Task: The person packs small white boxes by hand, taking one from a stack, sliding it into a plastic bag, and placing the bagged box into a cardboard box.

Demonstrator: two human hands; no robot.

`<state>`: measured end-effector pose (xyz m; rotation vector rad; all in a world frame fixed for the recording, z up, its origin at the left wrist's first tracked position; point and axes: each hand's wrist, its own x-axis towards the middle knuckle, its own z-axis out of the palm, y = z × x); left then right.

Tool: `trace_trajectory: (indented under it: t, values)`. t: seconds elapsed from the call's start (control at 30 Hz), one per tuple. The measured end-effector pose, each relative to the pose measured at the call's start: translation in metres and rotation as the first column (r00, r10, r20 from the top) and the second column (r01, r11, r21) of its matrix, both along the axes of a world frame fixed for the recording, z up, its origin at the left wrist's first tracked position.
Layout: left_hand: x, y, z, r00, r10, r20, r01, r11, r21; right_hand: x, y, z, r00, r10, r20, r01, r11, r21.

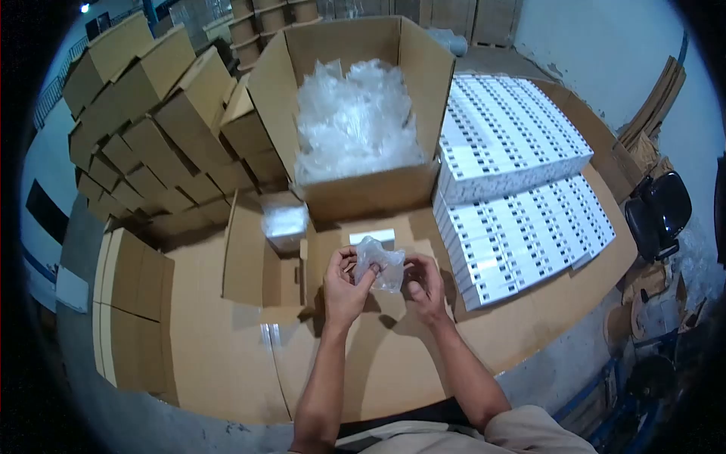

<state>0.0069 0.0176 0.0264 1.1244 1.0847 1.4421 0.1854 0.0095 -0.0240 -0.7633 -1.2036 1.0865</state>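
Note:
A crumpled clear plastic bag point(387, 266) is pinched in my left hand point(346, 286), the thumb pressed on its front. My right hand point(426, 289) is at the bag's right edge, its fingers loosely bent and the thumb apart from them; whether a fingertip touches the plastic is hard to make out. Just beyond the bag, a small white box point(372, 237) lies on the cardboard surface. Left of my hands stands an open carton point(246, 250), with clear-wrapped white items point(286, 222) at its far end.
A large open carton point(370, 198) full of clear plastic bags point(355, 113) stands at the back. Stacked white boxes point(522, 242) with dark markings rise on the right. Brown cartons point(144, 129) are piled at the back left, and folded cartons point(132, 303) stand at the left edge.

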Motion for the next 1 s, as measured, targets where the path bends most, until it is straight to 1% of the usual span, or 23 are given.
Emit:
trace_trajectory:
  t: [0.03,0.07,0.1,0.2,0.27,0.3,0.37,0.47,0.5,0.53,0.57,0.63,0.67,0.77,0.83,0.87,0.93,0.97,1.0]
  values:
    - [0.000,-0.005,-0.012,1.000,-0.017,-0.007,0.016,1.000,-0.025,-0.003,-0.001,0.005,0.995,-0.029,0.095,0.028,1.000,0.013]
    - [-0.001,-0.008,-0.026,0.999,-0.018,-0.038,0.019,1.000,0.019,-0.008,-0.003,0.012,0.981,-0.058,0.187,0.053,0.998,0.030]
    - [-0.001,-0.014,-0.030,0.998,-0.039,-0.045,0.038,0.999,-0.019,-0.012,-0.005,0.017,0.957,-0.085,0.278,0.074,0.996,0.049]
    - [-0.005,-0.019,-0.038,0.988,-0.126,-0.085,0.117,0.988,-0.101,-0.019,-0.008,0.021,0.929,-0.108,0.355,0.132,0.990,-0.046]
    - [-0.008,-0.016,-0.049,0.968,-0.216,-0.127,0.201,0.972,-0.121,-0.017,-0.007,0.016,0.891,-0.125,0.436,0.134,0.991,0.012]
    - [-0.006,-0.014,-0.045,0.972,-0.217,-0.089,0.206,0.971,-0.124,-0.016,-0.004,0.015,0.869,-0.138,0.475,0.132,0.990,0.045]
    - [-0.001,-0.016,-0.037,0.977,-0.214,-0.013,0.211,0.967,-0.141,-0.015,-0.003,0.018,0.863,-0.149,0.484,0.128,0.989,0.076]
    - [-0.011,-0.010,-0.050,0.979,-0.202,0.035,0.205,0.957,-0.206,-0.014,0.000,0.020,0.856,-0.106,0.505,0.082,0.994,0.069]
    - [-0.011,-0.009,-0.053,0.983,-0.171,0.061,0.180,0.965,-0.190,-0.013,0.001,0.020,0.853,-0.085,0.515,0.064,0.996,0.058]
    - [-0.009,-0.010,-0.056,0.986,-0.142,0.087,0.155,0.972,-0.173,-0.015,0.003,0.019,0.856,-0.116,0.503,0.081,0.993,0.090]
    - [-0.008,-0.010,-0.058,0.987,-0.115,0.115,0.132,0.979,-0.156,-0.013,0.004,0.019,0.849,-0.110,0.517,0.093,0.994,0.060]
    - [-0.007,-0.011,-0.051,0.988,-0.066,0.138,0.090,0.980,-0.176,-0.009,0.005,0.022,0.831,-0.103,0.546,0.116,0.993,0.011]
    - [-0.006,-0.011,-0.049,0.988,-0.040,0.150,0.067,0.981,-0.183,-0.008,0.006,0.022,0.829,-0.116,0.547,0.123,0.992,0.023]
    - [-0.005,-0.005,-0.060,0.975,0.087,0.207,-0.074,0.995,-0.071,-0.008,0.007,0.017,0.835,-0.155,0.528,0.151,0.987,0.051]
    - [-0.005,-0.006,-0.058,0.979,0.162,0.126,-0.157,0.986,-0.055,-0.010,0.006,0.010,0.851,-0.182,0.493,0.177,0.982,0.058]
    - [-0.005,-0.007,-0.056,0.976,0.199,0.085,-0.196,0.980,-0.045,-0.012,0.007,0.007,0.884,-0.197,0.423,0.200,0.979,0.039]
    - [-0.005,-0.009,-0.053,0.976,0.217,-0.027,-0.217,0.976,0.014,-0.017,0.010,0.004,0.933,-0.231,0.277,0.240,0.971,-0.001]
    - [-0.005,-0.010,-0.051,0.970,0.227,-0.081,-0.224,0.974,0.046,-0.017,0.012,0.004,0.936,-0.239,0.259,0.243,0.970,0.013]
    - [-0.004,-0.012,-0.044,0.971,0.214,-0.107,-0.215,0.977,0.000,-0.017,0.013,0.004,0.939,-0.246,0.241,0.247,0.969,0.026]
